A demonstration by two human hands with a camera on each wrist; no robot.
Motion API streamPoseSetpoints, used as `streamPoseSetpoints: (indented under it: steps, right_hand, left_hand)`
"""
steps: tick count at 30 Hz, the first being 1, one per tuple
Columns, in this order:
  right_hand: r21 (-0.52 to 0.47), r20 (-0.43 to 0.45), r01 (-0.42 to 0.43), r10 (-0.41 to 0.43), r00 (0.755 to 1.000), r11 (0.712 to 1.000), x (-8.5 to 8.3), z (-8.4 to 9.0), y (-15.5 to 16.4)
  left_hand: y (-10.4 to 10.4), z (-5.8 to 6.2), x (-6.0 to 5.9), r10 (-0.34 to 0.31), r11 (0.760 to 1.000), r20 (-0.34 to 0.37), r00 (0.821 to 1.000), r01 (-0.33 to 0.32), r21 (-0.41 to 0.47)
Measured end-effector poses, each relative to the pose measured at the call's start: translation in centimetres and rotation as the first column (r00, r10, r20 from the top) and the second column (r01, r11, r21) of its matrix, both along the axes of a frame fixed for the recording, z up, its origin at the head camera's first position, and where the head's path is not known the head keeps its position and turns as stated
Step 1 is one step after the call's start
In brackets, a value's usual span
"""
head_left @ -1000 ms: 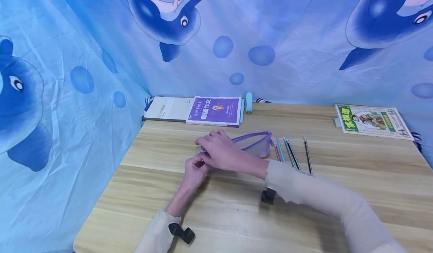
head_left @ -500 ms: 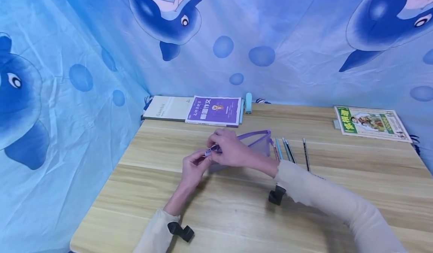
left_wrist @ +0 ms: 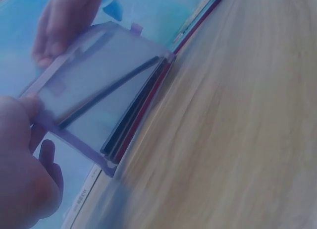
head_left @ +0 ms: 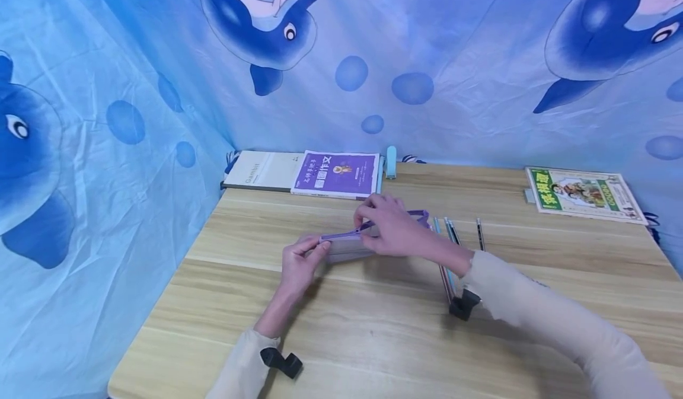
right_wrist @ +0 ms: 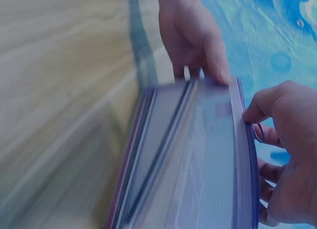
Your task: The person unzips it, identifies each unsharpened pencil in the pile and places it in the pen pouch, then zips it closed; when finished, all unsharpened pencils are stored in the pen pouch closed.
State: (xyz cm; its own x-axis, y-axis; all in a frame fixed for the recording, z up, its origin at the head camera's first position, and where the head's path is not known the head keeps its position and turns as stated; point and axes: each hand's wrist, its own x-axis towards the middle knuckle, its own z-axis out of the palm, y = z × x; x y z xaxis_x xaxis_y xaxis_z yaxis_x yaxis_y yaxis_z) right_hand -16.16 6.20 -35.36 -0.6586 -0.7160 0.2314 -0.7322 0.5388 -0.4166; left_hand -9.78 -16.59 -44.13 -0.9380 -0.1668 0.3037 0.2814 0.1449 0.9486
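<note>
A see-through pencil case [head_left: 349,249] with purple edging stands on the table between both hands. My left hand [head_left: 300,264] pinches its left top corner between thumb and fingers. Midway along the top edge, my right hand [head_left: 392,226] pinches the purple zipper [right_wrist: 242,140]; a pull ring shows by its fingers in the right wrist view. Left of that hand the zipper edges lie together, while to its right the case's mouth gapes. Through the clear side, several pencils [left_wrist: 133,115] show inside, most along the bottom and one slanting.
Several loose pencils [head_left: 445,280] lie right of the case, partly behind the right forearm. At the back are a purple book [head_left: 338,174], a white book [head_left: 264,169] and a light-blue stapler-like object [head_left: 391,163]. A green-and-white book [head_left: 587,194] lies back right.
My right hand has moved right along the zipper, and the edges behind it now lie together. The left hand keeps its grip on the corner. The right forearm now covers more loose pencils.
</note>
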Motion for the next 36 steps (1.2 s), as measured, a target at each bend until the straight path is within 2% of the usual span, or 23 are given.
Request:
streamPoseSetpoints:
  steps: [4, 7, 12, 14, 16, 19, 22, 25, 27, 30, 33, 36]
  right_hand:
    - [-0.025, -0.023, 0.019, -0.019, 1.000, 0.999, -0.7, -0.1, 3.1]
    - [-0.051, -0.071, 0.044, -0.048, 0.996, 0.998, -1.4, -0.5, 5.8]
    - [-0.106, -0.139, 0.038, -0.052, 0.989, 0.994, -2.4, -1.0, 8.6]
    - [-0.111, -0.137, 0.022, -0.037, 0.990, 0.994, -2.3, -1.0, 9.0]
    - [-0.107, -0.122, 0.010, -0.023, 0.992, 0.994, -1.8, -1.1, 9.1]
    - [-0.128, -0.045, -0.014, 0.008, 0.999, 0.992, -0.4, -1.2, 9.4]
    - [-0.124, 0.042, -0.042, 0.048, 0.998, 0.991, 1.3, -1.8, 9.6]
    - [-0.070, 0.106, -0.054, 0.061, 0.993, 0.996, 2.5, -2.9, 9.5]
    - [-0.017, 0.135, -0.061, 0.063, 0.989, 0.998, 3.1, -3.8, 9.3]
    - [0.019, 0.185, -0.081, 0.076, 0.980, 0.997, 3.4, -5.1, 8.9]
    - [0.031, 0.196, -0.092, 0.084, 0.977, 0.995, 3.5, -6.0, 8.7]
    - [0.040, 0.184, -0.095, 0.087, 0.979, 0.995, 3.6, -6.4, 8.9]
  left_hand:
    - [-0.8, 0.0, -0.1, 0.023, 0.999, 0.030, 0.999, -0.023, 0.026]
    - [-1.9, 0.0, -0.3, 0.049, 0.998, 0.033, 0.998, -0.050, 0.035]
    - [-3.7, 0.6, -0.9, 0.093, 0.995, 0.009, 0.996, -0.093, -0.042]
    - [-4.1, 0.7, -1.1, 0.070, 0.995, 0.002, 0.998, -0.070, -0.075]
    - [-4.5, 0.6, -1.1, 0.016, 0.995, 0.002, 1.000, -0.016, -0.097]
    - [-5.2, 0.4, -0.7, -0.075, 0.987, 0.014, 0.997, 0.076, -0.142]
    - [-6.0, 0.3, -0.3, -0.145, 0.964, 0.052, 0.988, 0.153, -0.218]
    - [-6.6, 0.2, -0.1, -0.197, 0.916, 0.107, 0.975, 0.222, -0.335]
    - [-6.9, 0.0, 0.0, -0.221, 0.864, 0.135, 0.966, 0.259, -0.433]
    - [-7.0, -0.1, 0.0, -0.249, 0.773, 0.143, 0.958, 0.285, -0.567]
    - [-7.1, 0.1, 0.2, -0.267, 0.704, 0.146, 0.952, 0.296, -0.646]
    - [-7.3, 0.7, 0.3, -0.303, 0.647, 0.157, 0.940, 0.324, -0.690]
